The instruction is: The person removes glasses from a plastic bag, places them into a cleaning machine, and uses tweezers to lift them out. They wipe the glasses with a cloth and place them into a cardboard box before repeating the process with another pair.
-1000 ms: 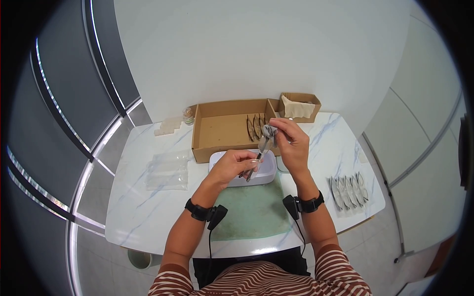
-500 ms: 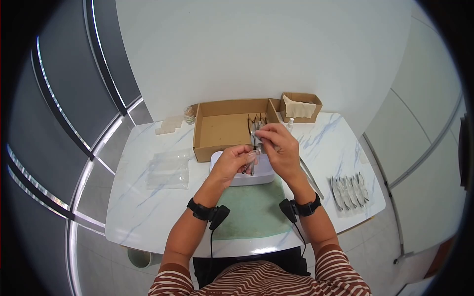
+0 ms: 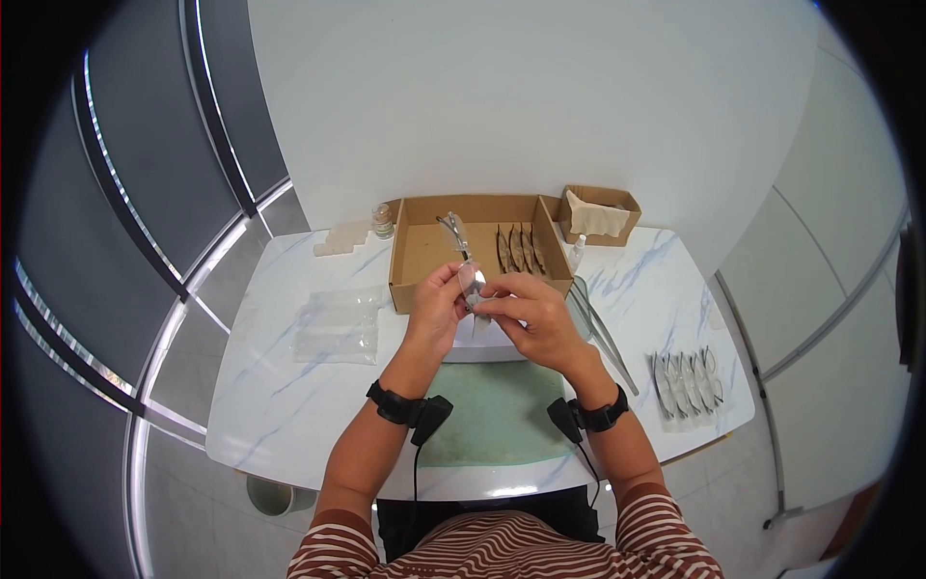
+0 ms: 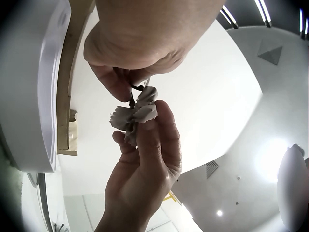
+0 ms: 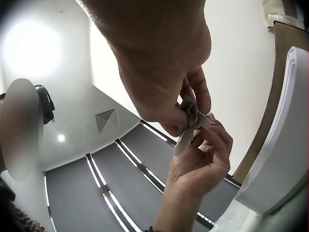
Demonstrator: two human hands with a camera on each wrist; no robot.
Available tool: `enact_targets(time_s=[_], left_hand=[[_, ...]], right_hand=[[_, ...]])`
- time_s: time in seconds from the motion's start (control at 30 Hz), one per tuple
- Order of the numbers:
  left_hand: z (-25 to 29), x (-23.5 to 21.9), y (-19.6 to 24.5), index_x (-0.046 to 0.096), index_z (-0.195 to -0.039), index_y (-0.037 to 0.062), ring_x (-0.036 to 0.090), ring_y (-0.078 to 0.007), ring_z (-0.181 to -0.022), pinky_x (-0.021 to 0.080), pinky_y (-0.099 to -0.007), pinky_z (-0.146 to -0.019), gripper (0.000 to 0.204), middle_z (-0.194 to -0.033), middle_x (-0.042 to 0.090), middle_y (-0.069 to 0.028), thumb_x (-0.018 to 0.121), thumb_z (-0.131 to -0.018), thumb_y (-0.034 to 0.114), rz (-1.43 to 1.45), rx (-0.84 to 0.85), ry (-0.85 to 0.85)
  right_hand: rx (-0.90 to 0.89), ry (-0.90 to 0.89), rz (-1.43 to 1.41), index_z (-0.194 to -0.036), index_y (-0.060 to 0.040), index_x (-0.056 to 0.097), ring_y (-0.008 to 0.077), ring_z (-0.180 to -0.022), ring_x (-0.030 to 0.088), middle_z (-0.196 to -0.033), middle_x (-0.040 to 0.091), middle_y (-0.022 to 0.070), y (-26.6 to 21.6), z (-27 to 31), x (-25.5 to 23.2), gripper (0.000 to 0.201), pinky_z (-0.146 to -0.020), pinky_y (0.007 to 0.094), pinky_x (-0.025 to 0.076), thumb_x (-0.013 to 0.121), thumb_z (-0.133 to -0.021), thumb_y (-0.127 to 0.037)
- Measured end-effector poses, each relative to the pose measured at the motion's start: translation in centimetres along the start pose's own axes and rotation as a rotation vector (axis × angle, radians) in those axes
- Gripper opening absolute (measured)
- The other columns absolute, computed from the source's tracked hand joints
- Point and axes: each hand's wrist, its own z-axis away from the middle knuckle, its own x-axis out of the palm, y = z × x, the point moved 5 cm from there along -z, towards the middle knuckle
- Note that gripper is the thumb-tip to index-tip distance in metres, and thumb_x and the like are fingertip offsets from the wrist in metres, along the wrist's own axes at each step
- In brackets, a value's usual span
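Observation:
A pair of eyeglasses (image 3: pixel 451 230) is held up over the table, one end pointing toward the box at the back. My left hand (image 3: pixel 436 307) pinches the frame between thumb and fingers. With thumb and fingertips, my right hand (image 3: pixel 540 314) pinches a grey cloth (image 4: pixel 146 113) with a zigzag edge against the eyeglasses. In the right wrist view the cloth (image 5: pixel 190 116) is bunched between both hands' fingertips. Folds of cloth and fingers hide part of the frame.
Behind the hands stands a cardboard box (image 3: pixel 429 241) with several eyeglasses (image 3: pixel 521 249) in a row. Below them are a white container (image 3: pixel 482 349) and a green mat (image 3: pixel 492 415). Bagged eyeglasses (image 3: pixel 687 381) lie at right, clear bags (image 3: pixel 336 326) at left, a small bottle (image 3: pixel 577 253) behind.
The right hand has come down from above the left hand to beside it, with the cloth. The eyeglasses have been turned and now extend up beyond the fingers.

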Motion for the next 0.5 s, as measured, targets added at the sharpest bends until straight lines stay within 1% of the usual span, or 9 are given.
enact_targets(time_s=[0.07,0.13,0.27,0.33,0.37,0.43,0.47,0.5], left_hand=[[-0.1,-0.1,0.1,0.066,-0.109,0.0081,0.066,-0.0072,-0.079,0.054,-0.0226,-0.067,0.011,-0.09,0.068,0.0013,0.065,-0.102,0.016,-0.005,0.007,-0.01],[-0.1,-0.1,0.5,0.066,-0.11,0.008,0.066,-0.0076,-0.077,0.054,-0.0222,-0.064,0.012,-0.089,0.068,0.0009,0.065,-0.102,0.018,0.014,0.046,0.009],[0.2,0.0,1.1,0.067,-0.11,0.0078,0.066,-0.0078,-0.075,0.054,-0.0222,-0.064,0.013,-0.089,0.069,0.0002,0.065,-0.102,0.018,0.004,0.041,0.022],[0.4,0.4,1.6,0.067,-0.11,0.0071,0.066,-0.0079,-0.073,0.055,-0.0222,-0.065,0.012,-0.09,0.069,-0.0008,0.065,-0.102,0.015,0.0,0.066,-0.001],[0.4,0.4,1.7,0.067,-0.11,0.0071,0.066,-0.0079,-0.073,0.055,-0.0222,-0.065,0.012,-0.09,0.069,-0.0008,0.065,-0.102,0.015,0.008,0.064,-0.006],[0.6,0.5,1.8,0.067,-0.111,0.0061,0.065,-0.0079,-0.073,0.055,-0.0226,-0.065,0.012,-0.091,0.07,-0.0016,0.063,-0.103,0.014,-0.006,0.109,-0.027],[0.6,0.5,1.5,0.067,-0.111,0.0061,0.065,-0.0079,-0.073,0.055,-0.0226,-0.065,0.012,-0.091,0.07,-0.0016,0.063,-0.103,0.014,0.009,0.089,-0.036],[0.7,0.8,1.9,0.067,-0.112,0.0055,0.065,-0.0079,-0.073,0.055,-0.0224,-0.065,0.013,-0.091,0.07,-0.0018,0.063,-0.103,0.014,-0.013,0.11,-0.029]], right_hand=[[-0.003,-0.019,-0.016,-0.099,-0.0074,0.077,0.0282,-0.092,0.068,-0.104,0.069,0.0088,-0.1,0.0,-0.1,0.027,-0.074,0.0373,0.056,0.072,-0.077,0.009],[0.042,-0.046,-0.081,-0.099,-0.0071,0.077,0.0284,-0.091,0.068,-0.101,0.069,0.0087,-0.2,-0.1,-0.2,0.025,-0.074,0.0372,0.055,0.072,-0.078,0.008],[0.044,-0.11,-0.059,-0.099,-0.0065,0.077,0.0274,-0.09,0.068,-0.1,0.069,0.0088,0.5,0.2,-0.7,0.024,-0.074,0.0364,0.055,0.072,-0.079,0.007],[0.158,-0.158,-0.081,-0.101,-0.0063,0.078,0.0242,-0.089,0.069,-0.101,0.069,0.0082,1.0,0.4,-1.1,0.028,-0.073,0.0321,0.056,0.072,-0.079,0.009],[0.161,-0.162,-0.072,-0.101,-0.0063,0.078,0.0242,-0.089,0.069,-0.101,0.069,0.0082,1.0,0.4,-1.5,0.028,-0.073,0.0321,0.056,0.072,-0.079,0.009],[0.226,-0.051,-0.068,-0.1,-0.0049,0.077,0.0218,-0.083,0.069,-0.099,0.069,0.0075,1.0,1.0,-3.3,0.021,-0.07,0.0322,0.055,0.072,-0.083,0.006],[0.247,-0.057,-0.052,-0.1,-0.0049,0.077,0.0218,-0.083,0.069,-0.099,0.069,0.0075,1.1,1.6,-4.0,0.021,-0.07,0.0322,0.055,0.072,-0.083,0.006],[0.329,-0.006,-0.056,-0.101,-0.0048,0.077,0.0211,-0.083,0.069,-0.099,0.069,0.0074,1.5,2.4,-5.0,0.02,-0.069,0.0315,0.056,0.072,-0.084,0.006]])
